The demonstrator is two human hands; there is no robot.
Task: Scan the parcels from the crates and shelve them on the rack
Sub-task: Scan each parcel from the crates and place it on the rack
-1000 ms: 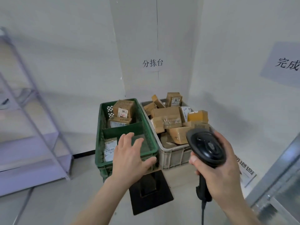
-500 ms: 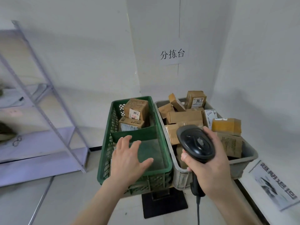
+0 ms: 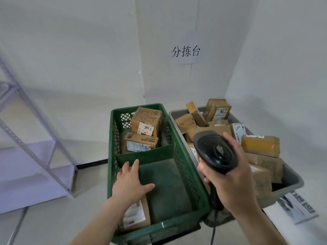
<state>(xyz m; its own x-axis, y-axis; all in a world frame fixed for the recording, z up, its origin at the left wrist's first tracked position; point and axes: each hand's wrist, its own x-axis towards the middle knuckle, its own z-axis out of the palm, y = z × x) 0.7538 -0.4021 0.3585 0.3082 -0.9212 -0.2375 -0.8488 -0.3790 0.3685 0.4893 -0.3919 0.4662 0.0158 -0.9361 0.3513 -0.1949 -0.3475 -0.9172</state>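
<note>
the left hand has dropped from hovering above the rim into the near compartment of the green latticed plastic crate, and now lies fingers spread and relaxed over a brown cardboard parcel with a white label lying against the near left wall; it grasps nothing yet. the view has also closed in on the crates over the last second. the right hand is clenched round the handle of the black handheld barcode scanner, held over the grey plastic crate heaped with cardboard parcels. two more boxes sit in the green crate's far compartment. the pale metal rack stands well apart to the left. this looks like the start of a pick: next comes closing on the parcel, lifting it and scanning.
</note>
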